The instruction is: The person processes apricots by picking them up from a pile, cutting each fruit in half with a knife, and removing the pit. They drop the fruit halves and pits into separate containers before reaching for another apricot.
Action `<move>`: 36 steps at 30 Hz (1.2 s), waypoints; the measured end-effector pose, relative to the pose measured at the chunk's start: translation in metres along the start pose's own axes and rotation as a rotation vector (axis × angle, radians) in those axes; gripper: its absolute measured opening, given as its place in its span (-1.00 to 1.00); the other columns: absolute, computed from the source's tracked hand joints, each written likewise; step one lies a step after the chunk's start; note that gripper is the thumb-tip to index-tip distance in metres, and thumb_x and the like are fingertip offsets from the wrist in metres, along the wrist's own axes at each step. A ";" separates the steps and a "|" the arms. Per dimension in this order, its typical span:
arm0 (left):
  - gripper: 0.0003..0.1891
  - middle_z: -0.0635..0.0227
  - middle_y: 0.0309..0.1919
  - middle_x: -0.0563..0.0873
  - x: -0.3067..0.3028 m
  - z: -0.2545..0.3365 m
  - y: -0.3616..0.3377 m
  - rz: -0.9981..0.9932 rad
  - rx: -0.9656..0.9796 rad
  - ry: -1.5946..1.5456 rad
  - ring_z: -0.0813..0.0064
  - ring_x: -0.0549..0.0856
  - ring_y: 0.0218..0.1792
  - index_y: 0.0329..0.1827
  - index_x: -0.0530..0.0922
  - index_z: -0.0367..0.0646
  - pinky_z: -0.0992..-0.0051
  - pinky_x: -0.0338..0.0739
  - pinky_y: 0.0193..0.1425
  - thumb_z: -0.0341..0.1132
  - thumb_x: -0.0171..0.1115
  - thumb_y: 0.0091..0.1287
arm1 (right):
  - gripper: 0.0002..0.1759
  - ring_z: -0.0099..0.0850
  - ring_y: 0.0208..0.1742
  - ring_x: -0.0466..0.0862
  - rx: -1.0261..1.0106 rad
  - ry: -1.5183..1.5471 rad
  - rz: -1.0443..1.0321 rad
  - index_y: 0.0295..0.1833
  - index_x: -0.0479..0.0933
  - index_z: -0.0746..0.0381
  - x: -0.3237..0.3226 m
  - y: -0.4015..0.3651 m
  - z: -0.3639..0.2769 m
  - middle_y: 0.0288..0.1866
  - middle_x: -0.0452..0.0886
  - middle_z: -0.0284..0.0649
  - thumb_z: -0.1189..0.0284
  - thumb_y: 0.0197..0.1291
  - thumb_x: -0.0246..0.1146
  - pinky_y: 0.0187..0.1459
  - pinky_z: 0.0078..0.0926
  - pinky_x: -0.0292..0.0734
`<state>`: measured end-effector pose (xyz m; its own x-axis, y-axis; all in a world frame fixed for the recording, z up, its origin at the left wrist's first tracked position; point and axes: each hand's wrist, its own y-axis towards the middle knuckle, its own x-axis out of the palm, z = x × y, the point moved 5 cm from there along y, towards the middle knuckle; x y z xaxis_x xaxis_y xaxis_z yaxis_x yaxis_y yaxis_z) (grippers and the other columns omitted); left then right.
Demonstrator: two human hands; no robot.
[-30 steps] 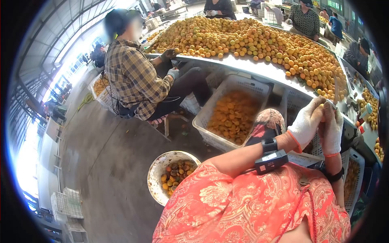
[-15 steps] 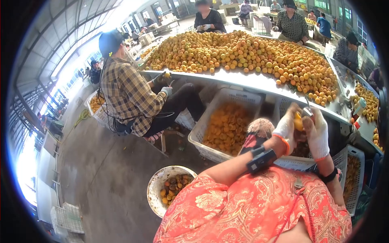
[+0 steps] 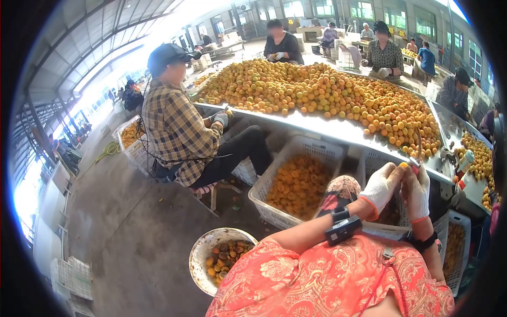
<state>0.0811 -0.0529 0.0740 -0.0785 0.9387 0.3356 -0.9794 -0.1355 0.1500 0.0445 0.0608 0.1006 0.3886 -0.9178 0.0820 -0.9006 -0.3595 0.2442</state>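
My left hand (image 3: 383, 186), in a white glove with an orange cuff, is closed on an apricot (image 3: 404, 165); only a bit of the yellow fruit shows at the fingertips. Right beside it, my right hand (image 3: 417, 191), gloved the same way, grips a small knife (image 3: 419, 143) whose thin, slightly curved blade points up. The hands touch at the fingertips, so where the edge meets the fruit is hidden. Beneath them is a white crate (image 3: 388, 229). Ahead, whole apricots (image 3: 317, 87) are heaped on a metal table (image 3: 296, 118).
A white crate (image 3: 264, 203) of apricot halves stands left of my knees. A dirty white bucket (image 3: 199, 252) with dark fruit sits on the floor. Another crate (image 3: 463, 240) is at my right. A co-worker in a plaid shirt (image 3: 177, 127) sits left; others work across the table.
Both hands have come up slightly and closer together at the fingertips. The apricot is now mostly covered, and more of the knife blade shows. My view has tilted up a little.
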 end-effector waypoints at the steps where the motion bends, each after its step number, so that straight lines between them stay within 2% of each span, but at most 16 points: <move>1: -0.70 0.51 -0.53 0.49 0.001 0.002 -0.002 -0.024 0.011 -0.178 0.70 0.37 -0.67 -0.04 0.56 -0.13 0.61 0.16 -0.68 -0.08 0.06 0.56 | -0.76 -0.80 -0.62 0.36 -0.035 0.038 0.018 0.11 0.52 0.17 0.004 -0.002 -0.003 -0.47 0.47 -0.55 0.29 0.49 0.18 -0.65 -0.79 0.14; 5: -0.71 0.50 -0.57 0.48 0.003 0.018 -0.018 -0.042 -0.041 -0.322 0.64 0.34 -0.74 -0.11 0.55 -0.08 0.56 0.11 -0.72 -0.04 0.05 0.54 | -0.68 -0.81 -0.52 0.37 -0.117 -0.073 -0.003 0.18 0.50 0.21 0.013 -0.011 -0.009 -0.32 0.54 -0.52 0.23 0.50 0.18 -0.56 -0.81 0.20; 6: -0.69 0.49 -0.59 0.47 0.002 0.015 -0.019 -0.048 -0.079 -0.341 0.61 0.33 -0.75 -0.14 0.54 -0.06 0.55 0.10 -0.72 -0.01 0.05 0.52 | -0.65 -0.77 -0.40 0.45 -0.104 -0.117 -0.075 0.20 0.48 0.23 0.015 -0.016 -0.020 -0.27 0.55 -0.48 0.23 0.50 0.19 -0.44 -0.77 0.35; 8: -0.68 0.49 -0.62 0.46 0.002 0.014 -0.022 -0.056 -0.121 -0.363 0.59 0.33 -0.77 -0.16 0.54 -0.05 0.54 0.09 -0.73 0.01 0.04 0.51 | -0.66 -0.75 -0.33 0.49 -0.128 -0.089 -0.086 0.19 0.48 0.24 0.019 -0.020 -0.018 -0.24 0.56 -0.45 0.23 0.50 0.19 -0.36 -0.75 0.41; 10: -0.66 0.49 -0.65 0.42 -0.001 0.010 -0.026 -0.006 -0.326 -0.427 0.58 0.32 -0.77 -0.18 0.52 -0.03 0.54 0.09 -0.73 0.05 0.04 0.49 | -0.66 -0.73 -0.25 0.53 -0.157 -0.062 -0.100 0.19 0.47 0.24 0.023 -0.022 -0.021 -0.20 0.57 -0.42 0.23 0.50 0.19 -0.28 -0.72 0.47; 12: -0.67 0.49 -0.65 0.42 -0.003 0.007 -0.026 0.027 -0.379 -0.421 0.58 0.32 -0.76 -0.18 0.52 -0.04 0.55 0.08 -0.73 0.03 0.03 0.50 | -0.72 -0.63 -0.13 0.57 -0.097 -0.031 -0.110 0.16 0.46 0.27 0.024 -0.025 -0.020 -0.15 0.60 -0.35 0.33 0.49 0.17 -0.13 -0.61 0.54; 13: -0.68 0.49 -0.65 0.42 -0.005 0.004 -0.028 0.061 -0.432 -0.414 0.57 0.33 -0.76 -0.18 0.52 -0.04 0.55 0.08 -0.73 0.01 0.02 0.51 | -0.72 -0.63 -0.13 0.57 -0.094 -0.032 -0.110 0.16 0.46 0.27 0.022 -0.025 -0.019 -0.15 0.60 -0.35 0.33 0.49 0.17 -0.13 -0.61 0.54; 14: -0.68 0.49 -0.65 0.42 -0.005 0.003 -0.029 0.060 -0.430 -0.413 0.57 0.33 -0.76 -0.18 0.52 -0.04 0.55 0.08 -0.73 0.01 0.02 0.51 | -0.75 -0.60 -0.13 0.58 -0.167 -0.220 -0.133 0.14 0.46 0.29 0.021 -0.022 -0.021 -0.16 0.60 -0.32 0.40 0.47 0.16 -0.12 -0.59 0.55; 15: -0.70 0.51 -0.65 0.41 -0.006 0.007 -0.028 0.014 -0.300 -0.342 0.60 0.32 -0.75 -0.19 0.53 -0.05 0.56 0.08 -0.71 -0.02 0.02 0.52 | -0.77 -0.56 -0.14 0.59 -0.238 -0.407 -0.154 0.13 0.46 0.30 0.022 -0.020 -0.024 -0.16 0.61 -0.29 0.46 0.44 0.15 -0.11 -0.56 0.55; 16: -0.72 0.53 -0.65 0.41 -0.007 0.012 -0.027 -0.032 -0.170 -0.270 0.63 0.32 -0.74 -0.19 0.53 -0.06 0.57 0.08 -0.70 -0.06 0.02 0.54 | -0.77 -0.56 -0.14 0.59 -0.238 -0.406 -0.154 0.13 0.46 0.30 0.023 -0.019 -0.031 -0.16 0.61 -0.29 0.46 0.44 0.15 -0.11 -0.56 0.55; 18: -0.72 0.54 -0.65 0.41 -0.009 0.009 -0.021 -0.017 -0.135 -0.226 0.66 0.31 -0.73 -0.21 0.54 -0.06 0.58 0.07 -0.69 -0.08 0.02 0.55 | -0.78 -0.51 -0.19 0.60 -0.348 -0.595 -0.284 0.10 0.46 0.33 0.031 -0.026 -0.049 -0.22 0.61 -0.23 0.56 0.37 0.14 -0.09 -0.53 0.56; 22: -0.70 0.60 -0.65 0.40 -0.004 0.004 -0.018 0.008 -0.096 -0.169 0.74 0.29 -0.71 -0.25 0.54 -0.08 0.60 0.06 -0.67 -0.08 0.04 0.57 | -0.83 -0.52 -0.26 0.59 -0.320 -0.519 -0.296 0.05 0.45 0.33 0.029 -0.026 -0.043 -0.31 0.60 -0.20 0.58 0.37 0.12 -0.16 -0.52 0.54; 27: -0.63 0.57 -0.67 0.39 0.003 -0.001 -0.019 0.032 -0.139 -0.242 0.70 0.27 -0.75 -0.25 0.54 -0.09 0.57 0.05 -0.69 0.00 0.01 0.59 | -0.91 -0.53 -0.39 0.53 -0.430 -0.653 -0.114 -0.04 0.44 0.34 0.015 -0.019 -0.027 -0.43 0.57 -0.19 0.59 0.42 0.07 -0.33 -0.46 0.49; 32: -0.61 0.54 -0.70 0.38 0.001 -0.007 -0.015 -0.017 -0.140 -0.157 0.65 0.25 -0.80 -0.20 0.54 -0.09 0.54 0.08 -0.71 0.04 -0.03 0.59 | -0.87 -0.68 -0.36 0.47 -0.225 -0.360 -0.098 -0.04 0.49 0.34 0.001 -0.004 -0.001 -0.36 0.55 -0.42 0.52 0.49 0.07 -0.37 -0.62 0.42; 34: -0.69 0.48 -0.60 0.47 -0.001 -0.002 -0.018 -0.083 -0.190 -0.140 0.65 0.38 -0.72 -0.11 0.53 -0.06 0.56 0.18 -0.70 0.00 0.04 0.56 | -0.87 -0.68 -0.33 0.48 -0.173 -0.231 -0.096 -0.03 0.50 0.33 -0.001 0.000 0.007 -0.34 0.56 -0.42 0.52 0.49 0.07 -0.35 -0.64 0.43; 36: -0.74 0.45 -0.52 0.52 -0.006 0.005 -0.014 -0.021 -0.200 -0.177 0.63 0.45 -0.64 -0.05 0.53 -0.04 0.55 0.25 -0.67 -0.04 0.09 0.53 | -0.87 -0.68 -0.25 0.53 -0.165 -0.086 -0.115 0.00 0.51 0.30 0.001 0.000 0.008 -0.25 0.57 -0.42 0.51 0.50 0.07 -0.27 -0.70 0.48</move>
<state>0.0966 -0.0577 0.0745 -0.0408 0.8684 0.4942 -0.9992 -0.0344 -0.0220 0.0429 0.0588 0.0928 0.4628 -0.8857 -0.0371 -0.8042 -0.4371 0.4028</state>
